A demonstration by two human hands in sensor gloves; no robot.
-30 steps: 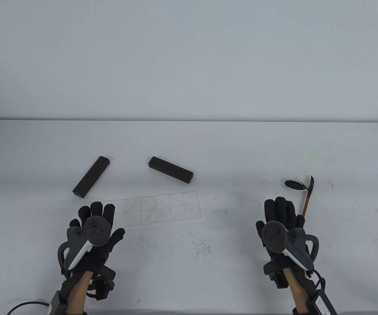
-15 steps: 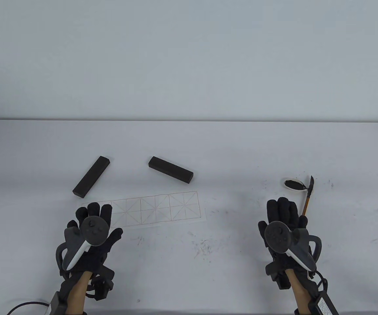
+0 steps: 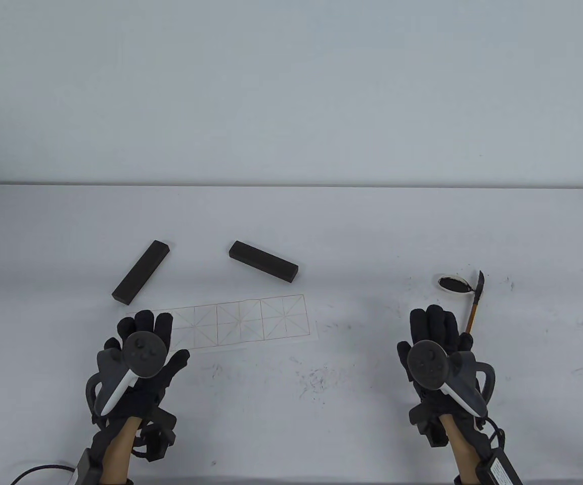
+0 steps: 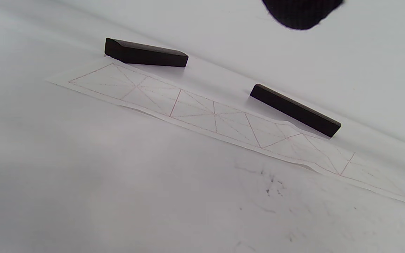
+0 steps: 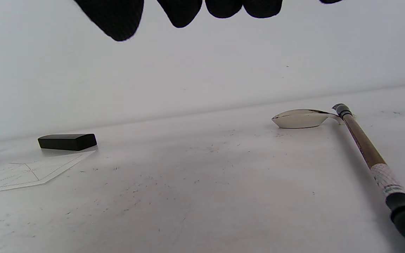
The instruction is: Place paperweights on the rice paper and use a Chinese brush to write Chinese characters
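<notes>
A strip of rice paper (image 3: 243, 322) with a red grid lies flat on the white table (image 3: 291, 222). Two dark bar paperweights lie beyond it, off the paper: the left one (image 3: 141, 271) and the right one (image 3: 264, 260). My left hand (image 3: 144, 333) hovers over the paper's left end, fingers straight, holding nothing. My right hand (image 3: 435, 328) is flat and empty, just left of the brush (image 3: 475, 302). The brush tip rests at a small ink dish (image 3: 454, 283). The left wrist view shows the paper (image 4: 223, 119) and both paperweights (image 4: 146, 53) (image 4: 295, 110). The brush (image 5: 367, 151) and dish (image 5: 301, 118) show in the right wrist view.
Faint ink specks mark the table (image 3: 316, 379) between my hands. A cable (image 3: 33, 472) runs off at the bottom left. The table's far edge meets a plain wall.
Both hands have shifted only slightly: the left a little left, the right a little right. Nothing was picked up or moved.
</notes>
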